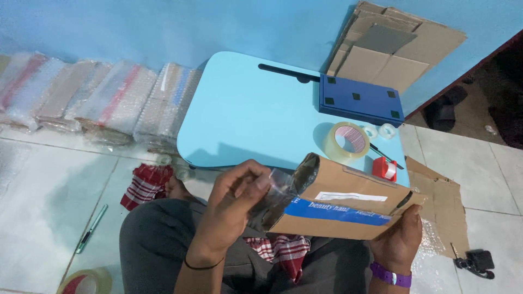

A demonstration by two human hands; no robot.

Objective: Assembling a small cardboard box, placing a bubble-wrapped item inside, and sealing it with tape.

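Observation:
My right hand (400, 237) grips the near right corner of a brown cardboard box (348, 198) with a blue band and a white label, held tilted over my lap. My left hand (237, 198) pinches a crumpled clear plastic bag (286, 188) at the box's open left end; the bag seems partly inside the box. A light blue lap table (245, 114) stands just beyond the box. On its right side lie a roll of clear tape (347, 141), a red tape cutter (384, 169), a pen and two small tape rolls (379, 131).
Several bubble-wrapped parcels (92, 98) line the blue wall at left. A dark blue box (360, 99) sits on the table's far corner, flattened cardboard (392, 46) behind it. More cardboard (441, 204) lies on the floor at right. A pen (91, 228) and another tape roll (87, 282) lie at left.

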